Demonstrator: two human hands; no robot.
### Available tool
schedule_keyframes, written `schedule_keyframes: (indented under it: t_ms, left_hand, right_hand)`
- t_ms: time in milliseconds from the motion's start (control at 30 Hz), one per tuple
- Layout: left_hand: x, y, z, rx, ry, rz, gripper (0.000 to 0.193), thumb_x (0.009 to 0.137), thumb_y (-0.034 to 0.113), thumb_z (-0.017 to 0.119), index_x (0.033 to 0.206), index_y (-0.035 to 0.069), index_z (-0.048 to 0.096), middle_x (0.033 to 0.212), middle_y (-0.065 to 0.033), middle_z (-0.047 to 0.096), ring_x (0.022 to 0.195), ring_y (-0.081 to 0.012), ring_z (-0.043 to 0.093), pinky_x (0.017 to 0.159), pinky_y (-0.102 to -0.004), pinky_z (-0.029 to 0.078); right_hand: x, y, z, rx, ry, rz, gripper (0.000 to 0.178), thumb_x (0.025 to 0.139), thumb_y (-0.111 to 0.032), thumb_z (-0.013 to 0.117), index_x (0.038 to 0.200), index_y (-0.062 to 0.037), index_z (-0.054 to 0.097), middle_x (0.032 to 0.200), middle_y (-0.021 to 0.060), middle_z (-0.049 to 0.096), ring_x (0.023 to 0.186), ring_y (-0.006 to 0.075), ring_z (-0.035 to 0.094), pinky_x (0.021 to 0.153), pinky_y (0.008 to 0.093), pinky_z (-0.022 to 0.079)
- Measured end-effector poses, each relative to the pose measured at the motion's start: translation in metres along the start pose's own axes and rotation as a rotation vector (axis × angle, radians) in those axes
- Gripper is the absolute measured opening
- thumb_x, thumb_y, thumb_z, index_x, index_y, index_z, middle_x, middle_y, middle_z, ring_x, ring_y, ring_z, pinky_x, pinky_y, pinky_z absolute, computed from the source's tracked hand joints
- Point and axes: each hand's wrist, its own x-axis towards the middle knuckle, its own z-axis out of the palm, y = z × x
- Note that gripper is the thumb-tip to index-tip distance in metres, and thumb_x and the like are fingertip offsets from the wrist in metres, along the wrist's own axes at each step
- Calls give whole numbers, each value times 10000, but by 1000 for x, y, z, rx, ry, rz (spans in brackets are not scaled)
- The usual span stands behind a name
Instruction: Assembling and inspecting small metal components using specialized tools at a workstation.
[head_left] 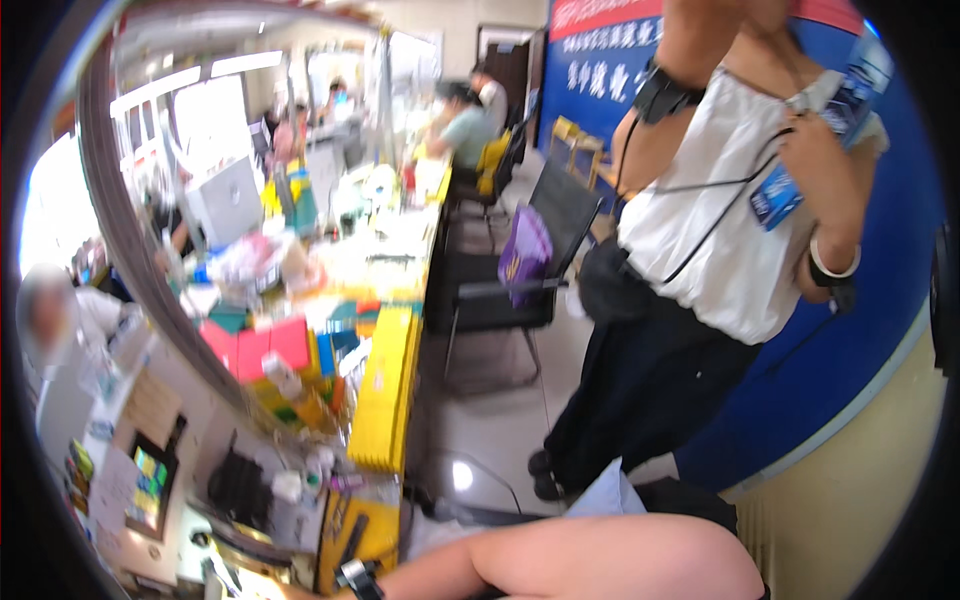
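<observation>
My right arm reaches in from the lower right with a black device (360,578) strapped at the wrist. Only a sliver of my right hand (278,591) shows at the bottom edge, so its fingers are cut off from sight. Close to it is a pale, slim object (222,576); whether the hand touches it I cannot tell. A yellow panel (340,520) with a dark, narrow item on it lies just beyond the wrist. My left hand is out of the picture.
Yellow folders (380,395) and red boxes (270,347) crowd the long counter (400,275). A black chair (505,295) with a purple cloth stands beside it. At right, a person (710,220) in a white top holds a blue package; black cables hang there. Others sit farther back.
</observation>
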Motion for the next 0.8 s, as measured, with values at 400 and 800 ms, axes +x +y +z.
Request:
schedule_keyframes:
  t_ms: [400,800]
  left_hand:
    - [125,46,19,-164,255,210,220,1000,119,499,945,-44,636,914,-214,666,872,-373,643,801,-434,497]
    - [136,56,3,-175,204,279,213,989,115,506,936,-44,638,903,-208,670,860,-372,647,794,-436,502]
  right_hand:
    - [124,-45,-61,-211,-115,-222,421,1063,-216,534,1417,3,470,1174,174,662,997,253,652,863,390,523]
    - [126,-42,-50,-197,-88,-191,380,1062,-210,530,1376,-1,486,1133,159,659,970,242,648,842,384,520]
